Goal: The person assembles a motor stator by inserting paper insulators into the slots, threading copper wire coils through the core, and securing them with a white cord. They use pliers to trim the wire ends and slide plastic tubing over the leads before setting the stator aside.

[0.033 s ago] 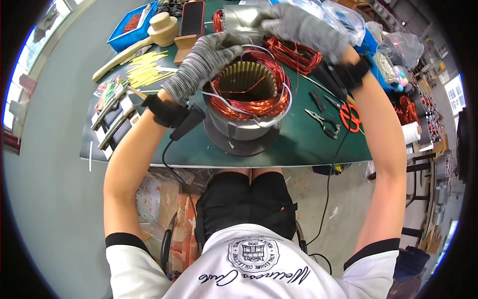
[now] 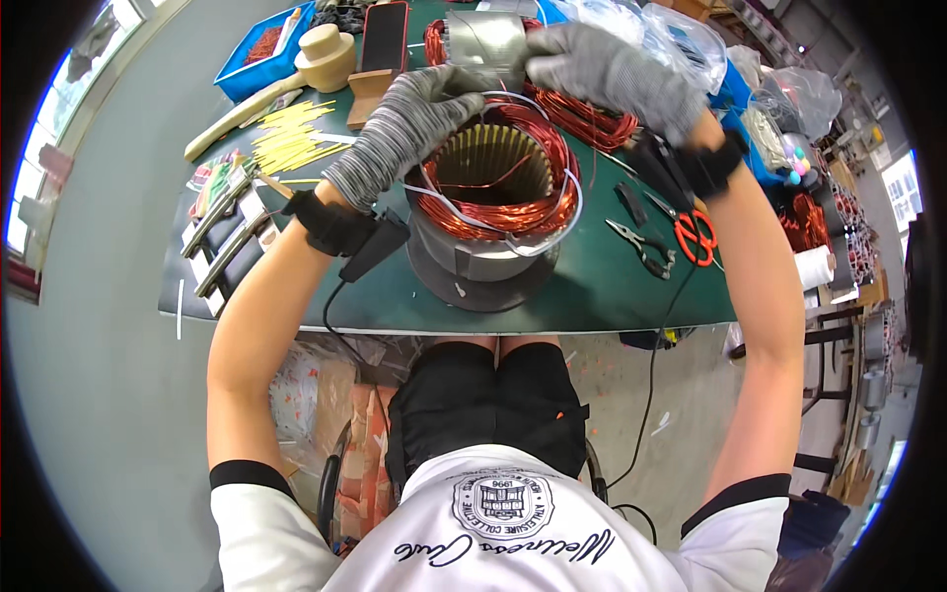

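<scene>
A motor stator stands upright on a dark round base, with copper windings bulging around its top rim. White cord loops around the windings, and yellowish slot liners line the bore. At the far left of the rim, my left hand, in a grey striped glove, is closed with thumb and fingertips together against the windings; what they pinch is hidden. My gloved right hand is raised beyond the far right rim, beside a metal cylinder. Its fingers curl together; I cannot make out anything in them.
Right of the stator lie pliers, orange-handled scissors and a copper coil bundle. Yellow strips, a mallet, a phone on a stand and a blue tray occupy the left. Plastic bags lie at the far right.
My right hand has shifted a little to the right, away from the front of the metal cylinder, and its fingers are less blurred. My left hand stays at the rim.
</scene>
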`<state>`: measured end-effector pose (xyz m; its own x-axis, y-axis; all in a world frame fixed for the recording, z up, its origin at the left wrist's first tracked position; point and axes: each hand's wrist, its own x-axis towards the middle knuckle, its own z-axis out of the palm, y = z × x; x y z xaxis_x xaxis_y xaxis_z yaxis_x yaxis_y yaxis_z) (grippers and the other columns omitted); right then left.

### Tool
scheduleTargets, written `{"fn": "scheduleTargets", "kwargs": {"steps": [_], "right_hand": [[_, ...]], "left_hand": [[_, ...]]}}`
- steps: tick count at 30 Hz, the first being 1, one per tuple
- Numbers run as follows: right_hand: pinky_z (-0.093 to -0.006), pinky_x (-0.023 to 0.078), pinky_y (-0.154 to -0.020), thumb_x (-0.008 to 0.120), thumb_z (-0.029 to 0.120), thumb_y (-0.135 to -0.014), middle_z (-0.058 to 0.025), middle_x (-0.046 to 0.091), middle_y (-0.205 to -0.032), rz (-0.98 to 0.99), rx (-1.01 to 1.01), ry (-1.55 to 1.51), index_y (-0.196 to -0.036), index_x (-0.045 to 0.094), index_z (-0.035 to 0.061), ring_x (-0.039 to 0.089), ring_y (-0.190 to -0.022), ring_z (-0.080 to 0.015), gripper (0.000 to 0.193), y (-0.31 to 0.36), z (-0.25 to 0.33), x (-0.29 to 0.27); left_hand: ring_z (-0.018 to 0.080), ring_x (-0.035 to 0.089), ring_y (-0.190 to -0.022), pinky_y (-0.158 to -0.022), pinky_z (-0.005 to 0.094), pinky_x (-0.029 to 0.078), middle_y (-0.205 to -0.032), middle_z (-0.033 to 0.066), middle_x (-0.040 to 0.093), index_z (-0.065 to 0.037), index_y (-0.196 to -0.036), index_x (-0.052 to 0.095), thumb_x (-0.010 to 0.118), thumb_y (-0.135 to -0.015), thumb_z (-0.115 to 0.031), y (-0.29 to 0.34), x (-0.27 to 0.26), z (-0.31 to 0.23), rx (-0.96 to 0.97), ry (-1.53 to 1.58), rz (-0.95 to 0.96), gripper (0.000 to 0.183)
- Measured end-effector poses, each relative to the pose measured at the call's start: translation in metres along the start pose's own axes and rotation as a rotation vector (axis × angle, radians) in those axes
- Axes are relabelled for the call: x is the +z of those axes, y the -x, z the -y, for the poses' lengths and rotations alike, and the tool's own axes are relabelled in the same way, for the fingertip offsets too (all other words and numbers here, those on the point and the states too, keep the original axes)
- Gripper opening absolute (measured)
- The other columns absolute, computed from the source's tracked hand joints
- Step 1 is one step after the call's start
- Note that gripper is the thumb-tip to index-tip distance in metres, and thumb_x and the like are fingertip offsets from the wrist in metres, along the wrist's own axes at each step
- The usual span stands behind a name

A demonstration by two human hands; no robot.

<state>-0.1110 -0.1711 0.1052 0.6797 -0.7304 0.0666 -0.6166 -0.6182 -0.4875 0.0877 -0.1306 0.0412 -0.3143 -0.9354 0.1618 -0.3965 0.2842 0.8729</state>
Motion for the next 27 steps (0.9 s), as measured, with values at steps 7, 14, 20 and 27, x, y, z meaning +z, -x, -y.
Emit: {"fn": "scheduleTargets", "kwargs": {"steps": [7,14,20,27], "right_hand": [[-0.0360,0.045,-0.082,0.061,0.024,-0.077,-0.0140,0.061,-0.093,-0.281,-0.040,0.270,-0.101,0.060,0.0058,0.058,-0.091,-0.0286,0.031,0.033,-0.013,0.052],[-0.0366,0.044,-0.088,0.059,0.018,-0.078,-0.0123,0.058,-0.104,-0.358,-0.162,0.326,-0.106,0.059,0.0130,0.054,-0.099,-0.0282,0.029,0.018,-0.011,0.060],[-0.0353,0.043,-0.089,0.057,0.012,-0.080,-0.0128,0.059,-0.103,-0.246,-0.146,0.237,-0.108,0.060,0.0110,0.055,-0.098,-0.0287,0.028,0.017,-0.012,0.055],[-0.0354,0.047,-0.079,0.058,0.013,-0.078,-0.0097,0.061,-0.092,-0.345,-0.309,0.244,-0.099,0.063,0.0120,0.058,-0.087,-0.0277,0.022,0.008,-0.017,0.062]], "left_hand": [[0.0073,0.053,-0.072,-0.068,0.0216,0.045,-0.081,0.0028,0.061,0.000,-0.095,0.060,0.056,-0.087,-0.016,0.012,0.007,0.010,0.015,0.205,-0.197,0.018],[0.0066,0.054,-0.078,-0.072,0.0200,0.047,-0.085,0.0007,0.057,-0.002,-0.096,0.058,0.057,-0.086,-0.025,0.019,0.003,0.010,-0.068,0.560,-0.096,0.025],[0.0094,0.057,-0.089,-0.082,0.0240,0.048,-0.101,0.0047,0.057,-0.003,-0.111,0.052,0.055,-0.087,-0.027,0.021,0.005,0.025,-0.113,0.684,-0.073,0.034],[0.0112,0.050,-0.104,-0.092,0.0250,0.041,-0.111,0.0051,0.053,-0.006,-0.118,0.047,0.040,-0.094,-0.029,0.032,0.007,0.024,0.027,0.753,0.073,0.034]]}}
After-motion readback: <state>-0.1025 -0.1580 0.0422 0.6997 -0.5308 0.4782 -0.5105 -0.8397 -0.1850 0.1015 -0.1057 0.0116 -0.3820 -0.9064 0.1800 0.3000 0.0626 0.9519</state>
